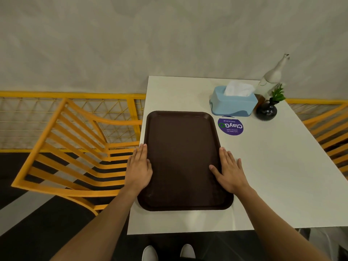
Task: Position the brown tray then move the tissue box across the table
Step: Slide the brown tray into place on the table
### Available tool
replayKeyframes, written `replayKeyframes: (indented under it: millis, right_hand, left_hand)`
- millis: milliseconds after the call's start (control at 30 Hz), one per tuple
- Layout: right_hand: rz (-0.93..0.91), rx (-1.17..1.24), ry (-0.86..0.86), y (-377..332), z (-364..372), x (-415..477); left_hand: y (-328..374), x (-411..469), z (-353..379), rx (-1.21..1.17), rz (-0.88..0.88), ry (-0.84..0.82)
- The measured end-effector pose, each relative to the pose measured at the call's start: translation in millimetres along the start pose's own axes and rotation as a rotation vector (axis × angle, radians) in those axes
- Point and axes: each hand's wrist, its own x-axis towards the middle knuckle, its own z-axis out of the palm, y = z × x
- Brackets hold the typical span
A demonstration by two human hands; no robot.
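A dark brown tray [182,159] lies flat on the left part of the white table [273,176], its long side running away from me. My left hand [139,168] rests flat against the tray's left rim, fingers straight and together. My right hand [228,170] lies flat on the right rim, thumb on the tray's inner edge. Neither hand grips the tray. A light blue tissue box [233,102] with a white tissue sticking out stands beyond the tray's far right corner.
A round purple sticker [230,126] sits between tray and tissue box. A small dark vase with a green plant [267,111] and a white bird figurine [273,76] stand right of the box. Yellow chairs [75,147] flank the table; a wall is behind.
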Motion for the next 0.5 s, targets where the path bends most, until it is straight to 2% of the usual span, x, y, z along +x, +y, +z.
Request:
replayKeyframes:
  millis: [133, 300, 500]
  right_hand:
    - [0.014, 0.016, 0.004, -1.3, -4.4, -1.2]
    - [0.072, 0.2, 0.131, -1.5, -14.4, -11.6]
    - [0.119, 0.376, 0.295, -2.3, -27.9, -26.1]
  left_hand:
    - [2.3, 1.1, -7.8, -0.126, -0.025, -0.049]
    - [12.2, -3.3, -15.5, -0.145, -0.049, -0.041]
    - [43.1, 5.6, -18.3, -0.069, 0.114, 0.009]
